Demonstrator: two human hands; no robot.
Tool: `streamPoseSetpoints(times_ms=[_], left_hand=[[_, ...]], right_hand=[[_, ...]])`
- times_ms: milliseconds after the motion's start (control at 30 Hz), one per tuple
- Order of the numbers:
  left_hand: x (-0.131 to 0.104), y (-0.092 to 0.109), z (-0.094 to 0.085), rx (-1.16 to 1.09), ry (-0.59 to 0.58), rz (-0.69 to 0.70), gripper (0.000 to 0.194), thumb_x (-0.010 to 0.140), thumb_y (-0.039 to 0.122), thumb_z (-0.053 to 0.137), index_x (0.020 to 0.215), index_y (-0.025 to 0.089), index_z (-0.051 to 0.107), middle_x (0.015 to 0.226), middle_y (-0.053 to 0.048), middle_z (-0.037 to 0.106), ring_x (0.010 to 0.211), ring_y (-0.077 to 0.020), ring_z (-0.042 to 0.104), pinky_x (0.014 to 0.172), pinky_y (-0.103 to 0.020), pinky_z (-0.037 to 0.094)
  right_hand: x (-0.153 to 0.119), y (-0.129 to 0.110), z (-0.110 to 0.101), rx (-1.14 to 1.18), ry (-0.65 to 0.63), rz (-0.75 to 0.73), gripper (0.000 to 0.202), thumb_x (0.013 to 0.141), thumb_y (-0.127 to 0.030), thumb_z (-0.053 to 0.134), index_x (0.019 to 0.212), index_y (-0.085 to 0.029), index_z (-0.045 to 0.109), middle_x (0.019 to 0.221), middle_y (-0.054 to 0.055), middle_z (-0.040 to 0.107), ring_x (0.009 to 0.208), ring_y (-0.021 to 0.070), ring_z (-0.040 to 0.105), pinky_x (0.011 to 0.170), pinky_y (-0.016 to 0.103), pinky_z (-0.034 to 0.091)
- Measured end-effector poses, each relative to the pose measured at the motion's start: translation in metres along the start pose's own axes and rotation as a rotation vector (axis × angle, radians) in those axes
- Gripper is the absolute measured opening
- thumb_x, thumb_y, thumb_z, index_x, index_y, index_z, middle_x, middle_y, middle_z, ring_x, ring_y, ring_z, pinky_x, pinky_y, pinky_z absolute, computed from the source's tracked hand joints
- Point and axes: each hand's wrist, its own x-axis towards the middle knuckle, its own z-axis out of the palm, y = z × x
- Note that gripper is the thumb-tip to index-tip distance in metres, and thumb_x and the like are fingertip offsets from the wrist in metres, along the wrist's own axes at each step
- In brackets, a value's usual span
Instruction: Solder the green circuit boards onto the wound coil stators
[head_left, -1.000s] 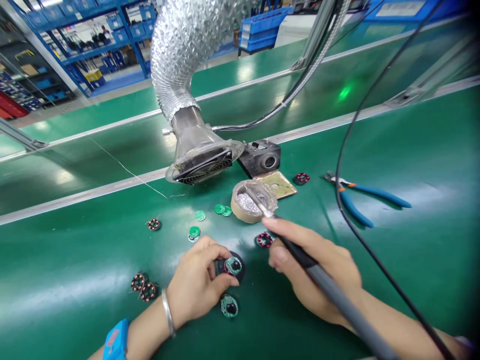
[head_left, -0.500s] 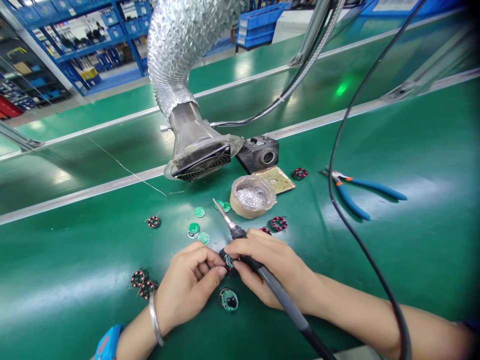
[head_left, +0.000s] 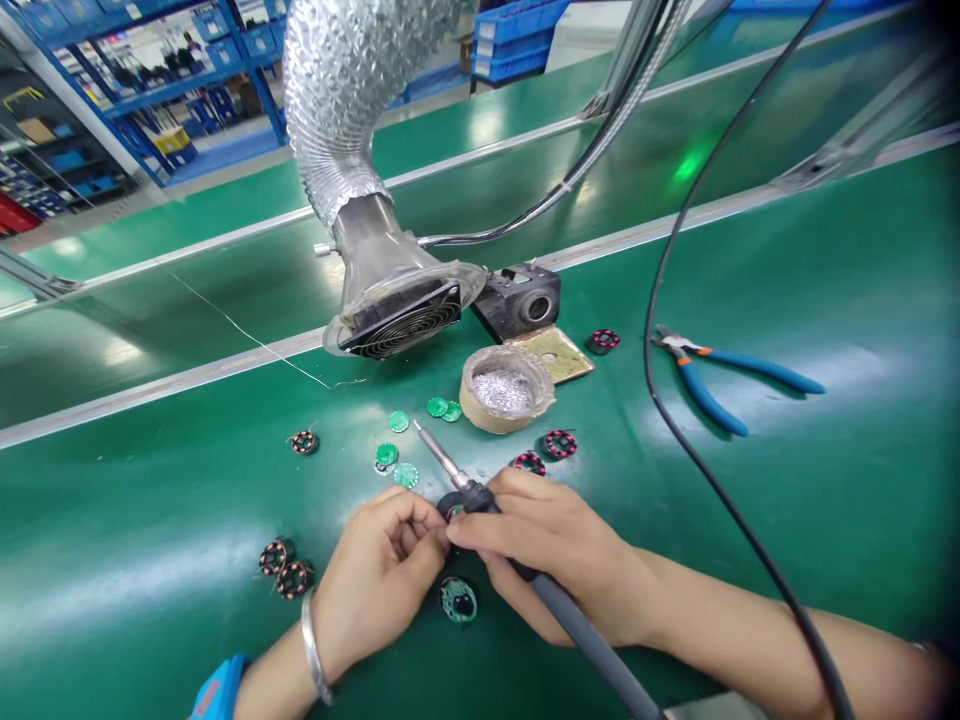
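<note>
My left hand pinches a small black round part with a green circuit board between thumb and forefinger. Much of that part is hidden behind my fingers. In my right hand lies a soldering iron, its metal tip pointing up and to the left, away from the part. The right thumb and forefinger reach to the part's edge beside my left fingertips. Just below, on the bench, rests another round part with a green board. Several green circuit board discs lie beyond my hands.
A fume extractor hood hangs over the bench. Behind my right hand stand a tub of silvery shavings and a soldering iron stand. Copper-wound coils lie left, red-wound coils right. Blue-handled pliers sit beyond a hanging black cable.
The soldering iron and right hand have shifted slightly, the tip moving lower and left. My right fingers now cover more of the round part. The left hand stays nearly still.
</note>
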Motion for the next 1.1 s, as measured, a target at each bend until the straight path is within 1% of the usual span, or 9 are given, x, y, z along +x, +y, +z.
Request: streamPoseSetpoints(times_ms=[100,233,400,467,567,667,733,967,1100], left_hand=[[-0.001,-0.002,0.001,0.042,0.020,0.008,0.009,0.080,0.020,0.052,0.071,0.017,0.054,0.060,0.003,0.049,0.050,-0.0084,0.041,0.047,-0.020,0.033],[0.000,-0.007,0.003,0.082,0.039,0.006,0.009,0.080,0.018,0.051,0.071,0.018,0.055,0.060,0.004,0.049,0.053,-0.0089,0.041,0.049,-0.020,0.033],[0.001,-0.009,0.004,0.093,0.049,-0.003,0.012,0.080,0.019,0.053,0.068,0.018,0.053,0.062,0.003,0.049,0.055,-0.0096,0.042,0.051,-0.021,0.033],[0.001,-0.009,0.005,0.096,0.047,-0.021,0.012,0.081,0.020,0.052,0.069,0.018,0.054,0.061,0.003,0.049,0.055,-0.0099,0.042,0.050,-0.021,0.033],[0.001,-0.007,0.005,0.104,0.048,-0.044,0.011,0.081,0.022,0.052,0.071,0.018,0.056,0.061,0.002,0.052,0.055,-0.0102,0.044,0.050,-0.021,0.033],[0.001,-0.006,0.005,0.119,0.055,-0.051,0.012,0.081,0.023,0.053,0.070,0.018,0.056,0.062,0.002,0.053,0.055,-0.0103,0.044,0.050,-0.021,0.034],[0.001,-0.005,0.005,0.124,0.059,-0.051,0.013,0.080,0.023,0.053,0.069,0.018,0.056,0.063,0.001,0.053,0.055,-0.0105,0.045,0.051,-0.021,0.035],[0.002,-0.005,0.006,0.134,0.059,-0.047,0.012,0.080,0.024,0.052,0.070,0.018,0.057,0.066,0.000,0.055,0.057,-0.0115,0.047,0.052,-0.023,0.037],[0.002,-0.005,0.006,0.141,0.064,-0.050,0.013,0.080,0.024,0.052,0.069,0.019,0.057,0.066,0.001,0.055,0.057,-0.0116,0.047,0.052,-0.023,0.036]], right_hand=[[0.000,0.002,0.001,0.003,-0.019,-0.002,0.036,0.080,-0.003,0.045,0.113,-0.015,0.052,0.064,-0.001,0.051,0.055,0.0137,0.037,0.054,0.030,0.035],[0.005,0.000,-0.007,0.033,0.031,0.004,0.038,0.083,-0.002,0.043,0.119,-0.014,0.051,0.062,-0.004,0.048,0.053,0.0126,0.036,0.053,0.028,0.034],[0.005,-0.013,-0.027,0.033,0.113,0.119,0.040,0.083,-0.009,0.051,0.123,-0.013,0.055,0.076,0.004,0.056,0.066,0.0153,0.049,0.057,0.030,0.041],[0.002,-0.017,-0.031,0.070,0.140,0.146,0.038,0.081,-0.011,0.050,0.118,-0.014,0.059,0.073,0.005,0.055,0.063,0.0163,0.051,0.055,0.032,0.041],[-0.002,-0.022,-0.028,0.129,0.217,0.193,0.030,0.078,-0.014,0.048,0.104,-0.016,0.062,0.063,0.002,0.053,0.051,0.0152,0.047,0.048,0.032,0.036],[-0.001,-0.025,-0.022,0.199,0.278,0.257,0.020,0.077,-0.015,0.047,0.091,-0.018,0.061,0.060,0.001,0.053,0.047,0.0140,0.046,0.047,0.031,0.034],[0.001,-0.026,-0.019,0.226,0.297,0.281,0.018,0.077,-0.015,0.046,0.088,-0.019,0.060,0.059,0.000,0.052,0.047,0.0134,0.045,0.048,0.030,0.033],[0.001,-0.025,-0.022,0.277,0.217,0.300,0.020,0.076,-0.012,0.046,0.089,-0.017,0.060,0.060,0.000,0.051,0.051,0.0129,0.044,0.052,0.030,0.031],[-0.001,-0.024,-0.023,0.286,0.201,0.328,0.019,0.078,-0.013,0.045,0.089,-0.018,0.060,0.062,0.000,0.052,0.052,0.0129,0.044,0.053,0.031,0.031]])
